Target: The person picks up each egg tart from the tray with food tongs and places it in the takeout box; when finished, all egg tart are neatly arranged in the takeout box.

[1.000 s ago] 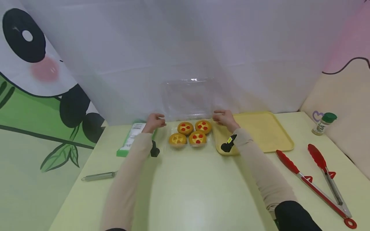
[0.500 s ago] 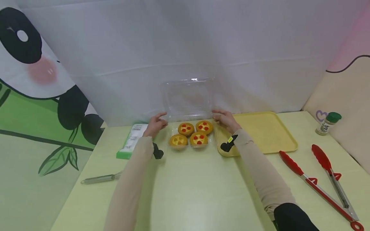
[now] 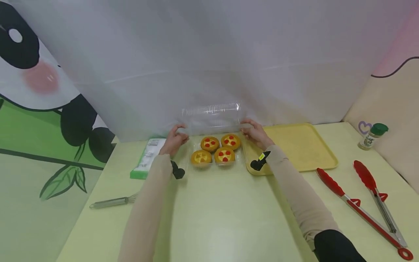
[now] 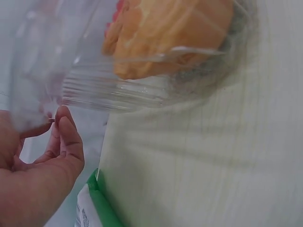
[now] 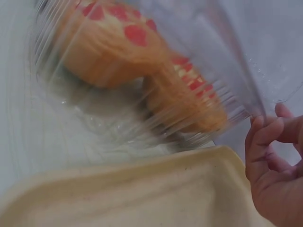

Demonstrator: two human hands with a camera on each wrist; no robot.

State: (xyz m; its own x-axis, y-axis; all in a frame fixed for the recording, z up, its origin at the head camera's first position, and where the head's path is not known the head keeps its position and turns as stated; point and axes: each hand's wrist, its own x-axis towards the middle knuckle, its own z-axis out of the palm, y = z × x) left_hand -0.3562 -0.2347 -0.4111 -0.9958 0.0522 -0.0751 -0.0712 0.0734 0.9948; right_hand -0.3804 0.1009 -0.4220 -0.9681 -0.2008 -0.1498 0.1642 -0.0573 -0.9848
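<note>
A clear plastic clamshell box holds several small round tarts, most with red pieces on top. Its transparent lid stands raised at the back, tilted forward over the box. My left hand pinches the lid's left edge between thumb and fingertips, as the left wrist view shows at the clear plastic edge. On the other side, my right hand pinches the lid's right edge; in the right wrist view its fingertips meet on the plastic.
A yellow tray lies right of the box, under the right wrist. Red-tipped tongs and a green-capped shaker jar are further right. At left lie a green-and-white packet and a whisk. A white sheet hangs behind.
The lid has swung from upright against the back sheet to tilting forward and lower. Both hands, earlier beside the lid, now pinch its side edges. The box and tarts stay put.
</note>
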